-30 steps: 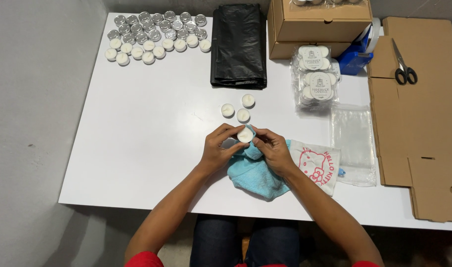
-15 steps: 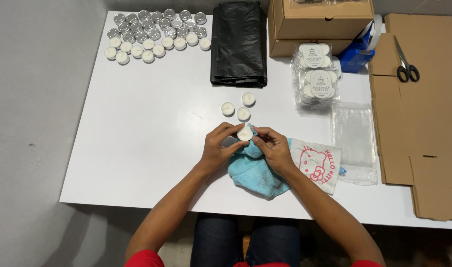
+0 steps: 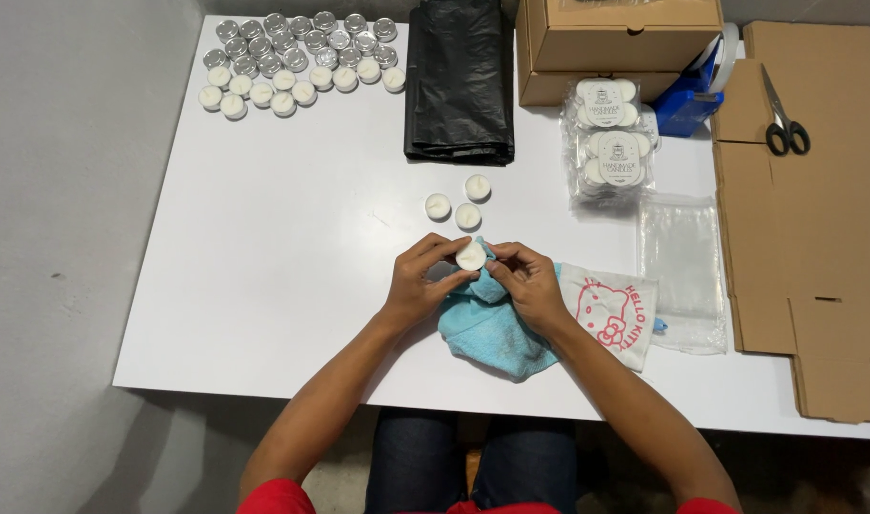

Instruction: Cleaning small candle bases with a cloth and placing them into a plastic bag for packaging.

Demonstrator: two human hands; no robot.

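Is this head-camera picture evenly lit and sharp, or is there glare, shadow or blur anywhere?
Head view: soft, even light on the white table, with only faint shadows under the left hand, the right hand and the small white tealight candle they hold. Mild shine shows on the clear plastic bag and the folded black plastic sheet. Everything looks sharp, and the table edges slant a little.

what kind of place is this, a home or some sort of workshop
Probably a small packing bench for handmade candles: rows of tealights at the far corner of the white table, bagged candle packs, and cardboard boxes with flattened cardboard and scissors.
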